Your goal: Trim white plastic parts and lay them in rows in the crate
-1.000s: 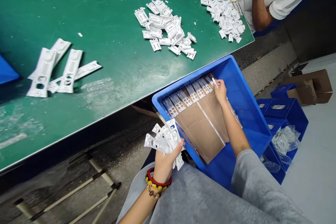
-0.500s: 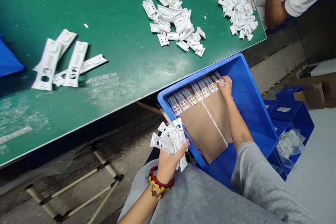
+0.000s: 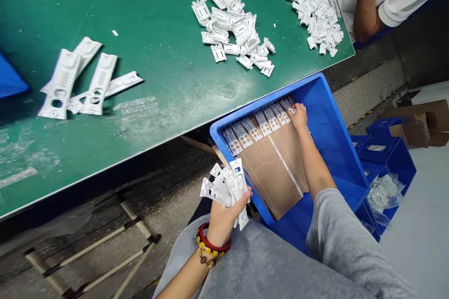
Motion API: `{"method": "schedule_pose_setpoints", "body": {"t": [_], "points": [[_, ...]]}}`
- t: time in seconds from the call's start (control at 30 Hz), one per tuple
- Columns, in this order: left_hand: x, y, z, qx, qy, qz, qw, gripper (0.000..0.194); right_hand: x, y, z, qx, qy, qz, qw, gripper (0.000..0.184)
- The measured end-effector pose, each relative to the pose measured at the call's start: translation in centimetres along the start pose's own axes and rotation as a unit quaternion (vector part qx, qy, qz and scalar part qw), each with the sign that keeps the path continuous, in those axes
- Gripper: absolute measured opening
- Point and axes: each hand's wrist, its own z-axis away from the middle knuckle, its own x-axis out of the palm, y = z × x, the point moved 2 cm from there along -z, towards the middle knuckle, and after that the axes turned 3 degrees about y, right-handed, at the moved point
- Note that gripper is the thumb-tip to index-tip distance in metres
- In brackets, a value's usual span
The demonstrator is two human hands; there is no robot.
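My left hand [image 3: 225, 217] is wrapped round a fanned bunch of white plastic panels [image 3: 224, 184], held in front of my lap beside the blue bin [image 3: 336, 149]. Inside that bin lies a sheet of brown cardboard [image 3: 270, 168], with a row of white slotted panels [image 3: 250, 128] side by side along its far edge. At the right end of the row, my right hand [image 3: 299, 116] has its fingers closed on the end of one white panel [image 3: 286, 103], which lies in line with the others. The fingertips partly hide that panel.
On the green table [image 3: 157, 56] lie several loose long panels [image 3: 98, 84], a heap of white parts [image 3: 235, 28] and a pile of smaller parts [image 3: 317, 16]. A co-worker's arm [image 3: 366, 9] is at the far right. Blue crates [image 3: 389, 154] stand right of the bin.
My right hand has lowered a white panel onto the cardboard at the row's right end. My left hand keeps its bunch. The view has shifted slightly.
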Motion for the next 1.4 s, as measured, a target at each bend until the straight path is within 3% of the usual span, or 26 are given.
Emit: {"method": "schedule_pose_setpoints", "body": {"t": [0.37,0.83,0.97,1.1,1.4], "points": [[-0.1,-0.3,-0.2,0.013,-0.006,-0.02,1.0,0.035,0.1,0.3,0.7,0.05,0.039,-0.003,0.998,0.01],[-0.1,0.0,-0.2,0.018,-0.007,-0.029,0.999,0.034,-0.8,-0.3,-0.4,-0.026,0.012,-0.046,0.999,0.012],[-0.1,0.2,-0.1,0.017,-0.009,-0.035,0.999,0.032,-1.2,-1.9,1.4,-0.062,0.033,-0.063,0.996,0.014],[0.0,0.5,0.1,0.022,-0.008,-0.033,0.999,0.033,-0.4,-3.7,4.0,-0.117,-0.026,-0.065,0.991,0.007],[-0.1,0.0,-0.1,0.026,-0.004,-0.027,0.999,0.033,0.0,-2.9,3.6,-0.03,0.039,-0.041,0.998,0.01]]}}
